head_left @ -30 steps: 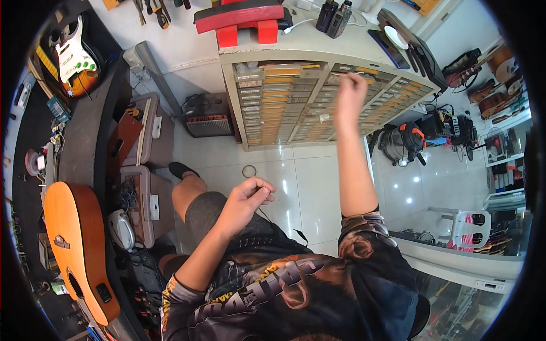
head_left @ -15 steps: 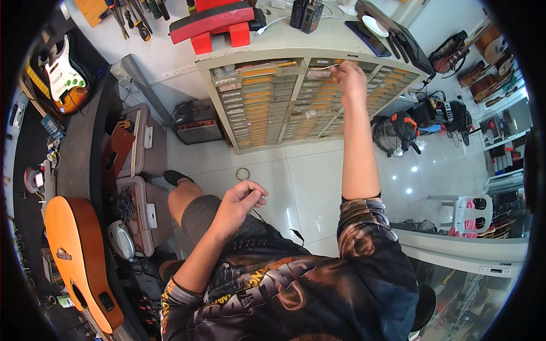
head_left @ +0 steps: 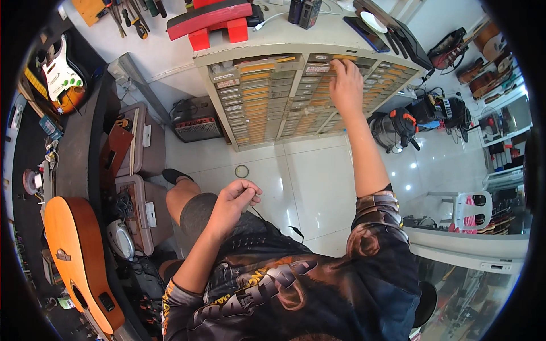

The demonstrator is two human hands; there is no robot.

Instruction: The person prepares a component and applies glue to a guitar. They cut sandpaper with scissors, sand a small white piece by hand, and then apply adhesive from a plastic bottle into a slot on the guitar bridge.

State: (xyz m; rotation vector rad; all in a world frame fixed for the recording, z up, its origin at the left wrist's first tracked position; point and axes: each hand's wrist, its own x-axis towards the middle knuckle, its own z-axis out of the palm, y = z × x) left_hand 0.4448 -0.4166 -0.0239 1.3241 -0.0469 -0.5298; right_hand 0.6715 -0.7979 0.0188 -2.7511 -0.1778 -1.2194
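Observation:
In front of me stands a wide beige cabinet (head_left: 296, 85) of many small, shallow drawers with labels and yellow-orange fronts or contents. My right hand (head_left: 347, 88) reaches out to the top of its middle column. Its fingers bend over the edge of a small drawer (head_left: 348, 57) there, and the fingertips are partly hidden. My left hand (head_left: 234, 206) hovers over my lap, well apart from the cabinet. Its fingers are curled with thumb and forefinger pressed together; whatever they hold, if anything, cannot be made out.
On the cabinet top sit a red stand (head_left: 210, 25), dark devices (head_left: 310, 14) and a phone (head_left: 367, 34). A ring-shaped roll (head_left: 242, 171) lies on the tiled floor. An amplifier (head_left: 196, 122), storage bins (head_left: 136, 210) and a guitar (head_left: 79, 250) are left; a vacuum (head_left: 394, 129) is right.
My right hand has turned from a pinch beside a thin pale strip to fingers bent over the drawer edge. The strip no longer shows. My left hand has barely shifted.

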